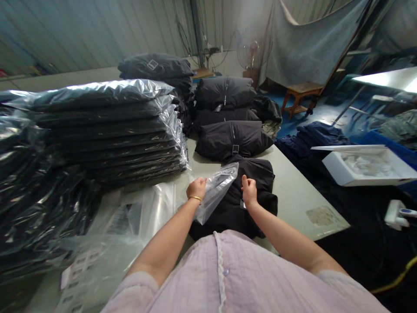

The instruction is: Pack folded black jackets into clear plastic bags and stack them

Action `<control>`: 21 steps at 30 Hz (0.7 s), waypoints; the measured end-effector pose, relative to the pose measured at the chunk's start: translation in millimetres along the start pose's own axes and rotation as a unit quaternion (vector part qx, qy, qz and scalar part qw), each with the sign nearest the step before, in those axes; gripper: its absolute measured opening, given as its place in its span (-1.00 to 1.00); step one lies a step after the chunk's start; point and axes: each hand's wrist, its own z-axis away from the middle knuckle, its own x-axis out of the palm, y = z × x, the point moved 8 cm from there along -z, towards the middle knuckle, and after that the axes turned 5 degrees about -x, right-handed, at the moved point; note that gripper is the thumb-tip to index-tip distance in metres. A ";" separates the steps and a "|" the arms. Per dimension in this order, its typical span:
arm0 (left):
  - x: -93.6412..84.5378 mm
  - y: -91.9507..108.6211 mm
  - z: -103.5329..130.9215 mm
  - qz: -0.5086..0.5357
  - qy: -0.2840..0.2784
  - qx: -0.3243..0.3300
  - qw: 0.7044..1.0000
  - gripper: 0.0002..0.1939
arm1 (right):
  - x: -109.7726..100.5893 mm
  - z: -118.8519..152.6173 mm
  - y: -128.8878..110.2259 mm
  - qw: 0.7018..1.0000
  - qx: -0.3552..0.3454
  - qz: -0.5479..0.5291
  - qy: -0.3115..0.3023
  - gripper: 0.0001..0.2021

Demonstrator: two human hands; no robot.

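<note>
Straight ahead at 12 o'clock, close to the body, a black garment (pixel 228 221) is lying on the pale table (pixel 295 191), and a clear plastic bag (pixel 216 193) is slanting across its left part. Toward 11 o'clock the left hand (pixel 196 188) is pinching the bag's near-left edge, its fingers folded tight. Toward 1 o'clock the right hand (pixel 249 190) is holding its fingers curled with the thumb up, over the garment; whether it is pinching anything, I cannot tell. Beyond, at 12 o'clock, a folded dark garment with a square label (pixel 234 138) is resting just past the first one. At 10 o'clock a stack of bagged garments (pixel 124 134) is rising, loose clear bags (pixel 159 202) are lying toward 9 o'clock, and an open white box (pixel 339 171) is sitting at 2 o'clock.
</note>
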 end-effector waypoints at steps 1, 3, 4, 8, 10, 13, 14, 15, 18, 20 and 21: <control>0.2 -1.6 1.1 0.020 0.004 -0.009 1.000 -0.59 | 2.7 14.4 2.2 1.000 0.005 0.018 -0.002 -0.40; 1.9 -3.1 3.3 0.052 0.003 -0.013 0.999 -0.61 | 26.9 43.7 9.3 0.994 0.042 0.018 -0.104 -0.35; 3.0 -2.8 4.6 0.062 0.000 -0.010 0.998 -0.62 | 44.2 59.1 13.2 0.980 0.072 0.006 -0.183 -0.31; 6.1 4.9 14.4 0.081 0.004 0.033 0.996 -0.65 | 90.7 98.1 12.4 0.909 0.159 -0.035 -0.384 -0.23; 9.5 11.3 21.0 0.104 -0.001 0.062 0.993 -0.65 | 98.1 96.4 8.4 0.900 0.185 -0.033 -0.394 -0.26; 18.4 18.6 27.8 0.180 -0.040 0.089 0.979 -0.66 | 104.5 86.2 1.3 0.900 0.194 -0.032 -0.388 -0.40; 20.6 20.3 28.7 0.215 -0.056 0.095 0.970 -0.65 | 106.7 83.0 -0.9 0.902 0.191 -0.037 -0.386 -0.46; 21.5 21.4 28.7 0.251 -0.071 0.100 0.960 -0.63 | 108.8 79.7 -2.8 0.904 0.185 -0.042 -0.384 -0.53; 9.5 16.3 22.5 0.339 -0.070 0.099 0.933 -0.55 | 111.0 63.9 -8.1 0.912 0.144 -0.018 -0.384 -0.76; -13.8 -0.5 13.7 0.373 -0.007 0.068 0.925 -0.50 | 105.8 41.2 -14.7 0.919 0.086 0.039 -0.382 -0.89; -29.3 -12.6 9.6 0.383 0.041 0.045 0.922 -0.47 | 100.4 25.4 -19.1 0.923 0.057 0.070 -0.375 -0.93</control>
